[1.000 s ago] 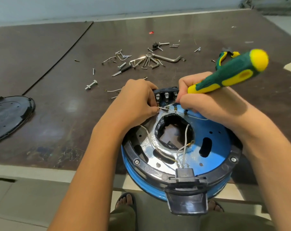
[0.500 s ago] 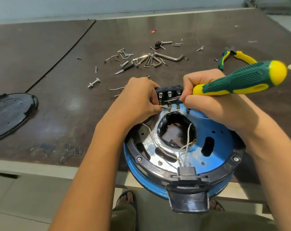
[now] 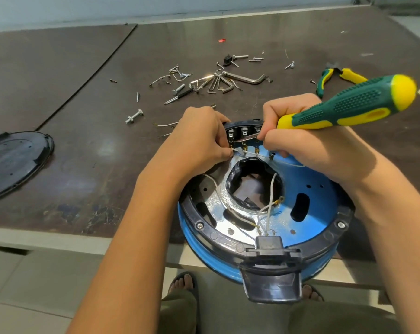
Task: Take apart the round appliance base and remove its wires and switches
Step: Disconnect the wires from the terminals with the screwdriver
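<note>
Left hand [image 3: 201, 138] pinches thin white wire [image 3: 250, 153]; right hand [image 3: 307, 145] grips ribbed green-yellow screwdriver [image 3: 348, 104].

Hex keys [image 3: 248, 79], a bolt [image 3: 133, 116] and green-yellow pliers [image 3: 349, 75] lie scattered on the brown table [image 3: 83, 92].

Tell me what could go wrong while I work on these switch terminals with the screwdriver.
The tip of the screwdriver sits close to the left hand pinching a white wire; a slip could jab that hand. The base overhangs the table edge, so pushing down might tip it off.
</note>
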`<state>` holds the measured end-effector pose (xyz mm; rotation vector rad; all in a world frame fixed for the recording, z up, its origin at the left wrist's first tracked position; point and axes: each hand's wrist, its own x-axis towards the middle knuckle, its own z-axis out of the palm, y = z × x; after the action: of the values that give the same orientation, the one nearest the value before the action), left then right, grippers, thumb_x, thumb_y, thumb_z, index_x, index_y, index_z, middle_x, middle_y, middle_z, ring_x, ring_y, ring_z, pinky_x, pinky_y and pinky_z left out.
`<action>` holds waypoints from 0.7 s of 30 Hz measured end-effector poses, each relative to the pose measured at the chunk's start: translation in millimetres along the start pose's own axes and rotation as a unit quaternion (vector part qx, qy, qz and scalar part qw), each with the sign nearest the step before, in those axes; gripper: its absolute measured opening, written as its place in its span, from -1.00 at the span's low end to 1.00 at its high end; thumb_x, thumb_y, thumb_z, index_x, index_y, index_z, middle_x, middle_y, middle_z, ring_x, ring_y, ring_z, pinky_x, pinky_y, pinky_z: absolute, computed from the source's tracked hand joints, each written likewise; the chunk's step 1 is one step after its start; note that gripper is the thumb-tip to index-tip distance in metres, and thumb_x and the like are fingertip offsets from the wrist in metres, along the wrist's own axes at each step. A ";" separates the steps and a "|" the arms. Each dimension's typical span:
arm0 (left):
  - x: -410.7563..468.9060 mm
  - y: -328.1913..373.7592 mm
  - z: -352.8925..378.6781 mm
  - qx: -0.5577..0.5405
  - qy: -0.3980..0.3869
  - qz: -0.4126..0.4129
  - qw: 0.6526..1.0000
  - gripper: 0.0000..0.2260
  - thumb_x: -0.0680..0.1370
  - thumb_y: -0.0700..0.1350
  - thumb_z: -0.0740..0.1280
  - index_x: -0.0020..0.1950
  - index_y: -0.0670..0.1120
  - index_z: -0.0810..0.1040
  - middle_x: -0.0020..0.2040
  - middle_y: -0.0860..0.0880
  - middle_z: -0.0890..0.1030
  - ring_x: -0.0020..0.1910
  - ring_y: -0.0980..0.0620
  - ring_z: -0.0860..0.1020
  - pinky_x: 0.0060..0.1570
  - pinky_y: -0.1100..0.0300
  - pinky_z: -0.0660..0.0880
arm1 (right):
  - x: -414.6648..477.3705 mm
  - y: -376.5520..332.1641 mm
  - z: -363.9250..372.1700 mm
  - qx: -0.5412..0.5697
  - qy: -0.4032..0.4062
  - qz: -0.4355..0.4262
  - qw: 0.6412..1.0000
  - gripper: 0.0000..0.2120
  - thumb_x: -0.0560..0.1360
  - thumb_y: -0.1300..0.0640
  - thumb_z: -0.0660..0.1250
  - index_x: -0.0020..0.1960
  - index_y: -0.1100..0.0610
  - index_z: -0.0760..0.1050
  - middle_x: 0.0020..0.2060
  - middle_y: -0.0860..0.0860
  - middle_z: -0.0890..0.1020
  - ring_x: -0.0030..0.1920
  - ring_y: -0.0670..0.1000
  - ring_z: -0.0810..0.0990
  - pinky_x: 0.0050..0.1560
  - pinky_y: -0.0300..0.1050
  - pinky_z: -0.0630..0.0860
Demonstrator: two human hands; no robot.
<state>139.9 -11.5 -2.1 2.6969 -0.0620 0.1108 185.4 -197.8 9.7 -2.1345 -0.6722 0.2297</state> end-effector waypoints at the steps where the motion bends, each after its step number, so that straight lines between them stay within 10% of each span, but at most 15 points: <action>1: 0.1 -0.5 0.0 -0.001 -0.001 0.001 1.000 -0.96 0.43 -0.16 0.51 -0.19 -0.11 0.75 0.18 0.09 0.63 0.01 0.09 0.57 0.11 0.16 0.53 | -3.0 -3.3 1.1 0.016 0.010 -0.009 1.000 -0.89 0.43 0.40 0.37 -0.27 0.28 0.56 -0.53 0.06 0.47 -0.57 -0.11 0.41 -0.56 -0.31 0.36; 21: -1.4 -2.0 -0.3 -0.011 0.014 0.022 1.000 -0.94 0.42 -0.21 0.49 -0.22 -0.08 0.75 0.14 0.06 0.63 0.07 0.13 0.56 -0.18 0.55 0.35 | 6.1 -3.3 12.8 0.094 0.037 0.042 0.994 -0.84 0.40 0.41 0.30 -0.29 0.22 0.44 -0.62 0.02 0.39 -0.52 0.02 0.57 -0.21 -0.09 0.53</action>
<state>138.6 -9.5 -2.8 2.6716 -0.1144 0.1600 184.3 -184.1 5.0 -1.9818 -0.4968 0.2484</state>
